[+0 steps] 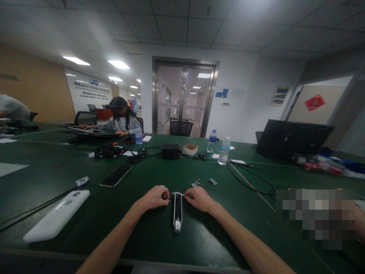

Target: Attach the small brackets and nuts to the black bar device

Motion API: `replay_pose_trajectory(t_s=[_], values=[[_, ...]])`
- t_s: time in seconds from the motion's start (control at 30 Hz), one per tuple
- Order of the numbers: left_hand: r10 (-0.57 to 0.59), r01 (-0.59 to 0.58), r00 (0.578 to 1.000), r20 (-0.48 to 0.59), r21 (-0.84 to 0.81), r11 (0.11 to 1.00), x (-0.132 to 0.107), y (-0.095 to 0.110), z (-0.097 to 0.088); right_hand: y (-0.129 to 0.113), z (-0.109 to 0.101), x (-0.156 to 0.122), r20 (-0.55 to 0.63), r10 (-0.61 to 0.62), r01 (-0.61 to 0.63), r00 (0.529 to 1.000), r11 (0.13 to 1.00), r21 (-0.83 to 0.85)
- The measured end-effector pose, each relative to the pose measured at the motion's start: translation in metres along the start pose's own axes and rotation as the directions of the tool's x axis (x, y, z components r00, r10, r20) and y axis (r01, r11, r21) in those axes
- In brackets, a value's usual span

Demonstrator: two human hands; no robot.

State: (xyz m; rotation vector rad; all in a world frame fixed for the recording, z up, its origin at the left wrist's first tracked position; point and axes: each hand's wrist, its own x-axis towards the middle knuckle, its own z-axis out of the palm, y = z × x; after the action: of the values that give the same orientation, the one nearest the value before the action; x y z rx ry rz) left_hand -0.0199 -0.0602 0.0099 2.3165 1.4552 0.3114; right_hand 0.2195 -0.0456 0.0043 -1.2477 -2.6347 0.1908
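Observation:
A slim white device with a black face (177, 209) lies lengthwise on the green table (137, 228) right in front of me. My left hand (155, 197) is closed at the left of its far end, fingers pinched together on something too small to name. My right hand (199, 198) is closed at the right of the same end, pinching a thin pointed tool or part that touches the device's tip. A few small metal parts (203, 182) lie just beyond my right hand.
A white power bank (57, 215) and a black phone (115, 176) lie to the left. Water bottles (224, 151), a small cardboard box (190, 149), a black box (170, 151) and cables sit further back. A seated person (119, 121) works at the far left. A laptop (291, 139) stands right.

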Motion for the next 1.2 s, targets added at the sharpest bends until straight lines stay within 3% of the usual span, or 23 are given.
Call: replay_pose_trajectory(t_s=[0.77, 1.2], values=[[-0.043, 0.041, 0.996, 0.083, 0.026, 0.999, -0.006, 0.012, -0.008, -0.002, -0.002, 0.000, 0.013, 0.016, -0.016, 1.000, 1.000, 0.009], [0.001, -0.001, 0.998, 0.057, 0.000, 1.000, -0.004, 0.004, -0.003, -0.002, -0.001, 0.001, -0.003, 0.012, -0.012, 1.000, 1.000, 0.022]])
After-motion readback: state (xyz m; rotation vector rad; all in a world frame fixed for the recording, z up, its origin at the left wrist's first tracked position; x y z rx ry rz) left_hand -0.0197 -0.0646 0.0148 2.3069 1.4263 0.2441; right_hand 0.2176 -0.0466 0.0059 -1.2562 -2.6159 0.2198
